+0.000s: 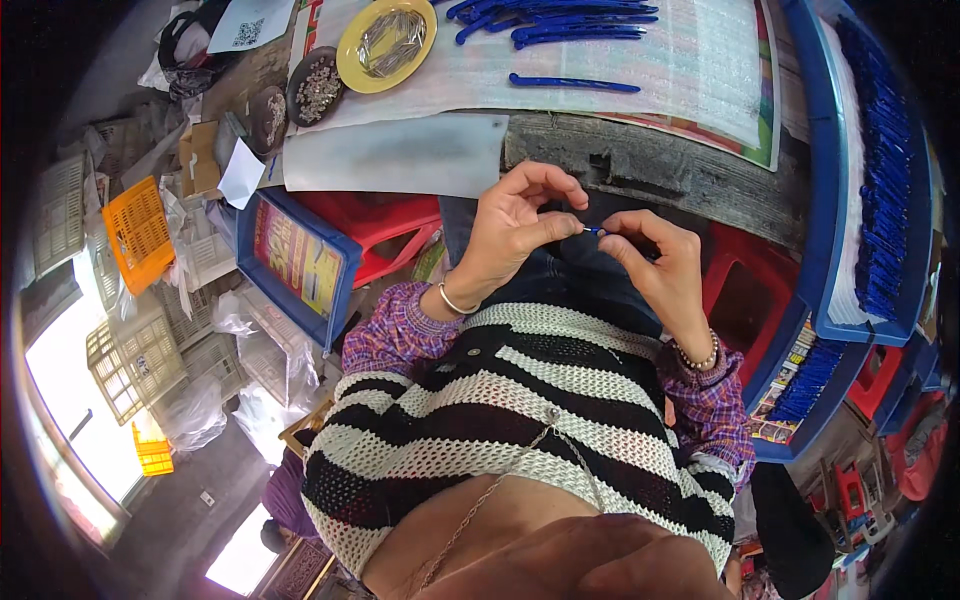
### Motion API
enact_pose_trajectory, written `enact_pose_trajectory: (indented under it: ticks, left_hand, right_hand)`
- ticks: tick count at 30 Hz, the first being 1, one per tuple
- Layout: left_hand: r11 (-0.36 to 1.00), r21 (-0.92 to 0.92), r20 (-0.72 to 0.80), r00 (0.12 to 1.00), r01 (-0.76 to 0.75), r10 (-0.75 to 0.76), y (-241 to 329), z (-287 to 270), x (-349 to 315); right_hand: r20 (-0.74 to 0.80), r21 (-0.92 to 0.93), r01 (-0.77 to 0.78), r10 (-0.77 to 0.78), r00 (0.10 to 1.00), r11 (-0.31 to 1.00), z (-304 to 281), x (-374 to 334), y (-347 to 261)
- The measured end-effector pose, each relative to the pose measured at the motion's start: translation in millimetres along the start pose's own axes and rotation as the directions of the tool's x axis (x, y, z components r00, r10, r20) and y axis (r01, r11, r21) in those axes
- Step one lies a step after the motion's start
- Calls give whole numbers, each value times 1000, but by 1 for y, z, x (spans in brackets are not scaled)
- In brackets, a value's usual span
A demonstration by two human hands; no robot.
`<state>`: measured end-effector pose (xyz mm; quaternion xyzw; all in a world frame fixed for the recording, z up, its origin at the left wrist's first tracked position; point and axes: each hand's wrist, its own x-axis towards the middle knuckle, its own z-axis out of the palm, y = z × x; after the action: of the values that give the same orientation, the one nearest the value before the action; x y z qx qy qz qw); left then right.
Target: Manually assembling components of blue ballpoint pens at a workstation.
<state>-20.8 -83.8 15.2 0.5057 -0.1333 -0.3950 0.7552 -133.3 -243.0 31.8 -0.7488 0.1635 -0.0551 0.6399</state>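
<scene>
Above my lap, both hands meet in front of the bench edge. My left hand (pixel 528 222) pinches a thin silvery piece between thumb and forefinger, its other fingers curled loosely. My right hand (pixel 660 262) is closed at the fingertips on a slim blue piece (pixel 596 231), most of it hidden by the fingers. The two pieces meet or nearly touch between my hands; whether they are joined I cannot tell. On the bench beyond lies a single long blue plastic piece (pixel 575 83) with a rounded end. Farther back is a pile of similar blue pieces (pixel 560 18).
A yellow plate (pixel 347 55) of thin metal strips and a dark bowl (pixel 297 105) of small metal parts stand left on the bench (pixel 700 185). Blue trays (pixel 822 215) with many blue pieces are at right. Red stools (pixel 400 218), an empty blue tray (pixel 345 275) and crates surround me.
</scene>
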Motion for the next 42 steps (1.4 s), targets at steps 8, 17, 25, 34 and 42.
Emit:
enact_pose_trajectory:
  ticks: [8,17,25,34,42]
  left_hand:
    - [995,83,35,998,-48,46,-1,5,-3]
    - [998,51,2,999,-39,39,-1,3,-1]
    - [997,58,6,999,-41,41,-2,3,-1]
    - [994,89,27,997,-70,68,-2,6,-3]
    - [991,110,16,997,-79,78,-4,2,0]
  right_hand:
    - [-27,-202,109,-117,993,973,-1,0,0]
    - [-22,-153,67,-71,997,986,-2,0,0]
    - [-12,-122,45,-47,999,992,-4,-1,0]
    - [-35,-175,67,-75,997,982,-2,-1,-1]
    - [-25,-128,48,-51,998,991,-3,-1,2]
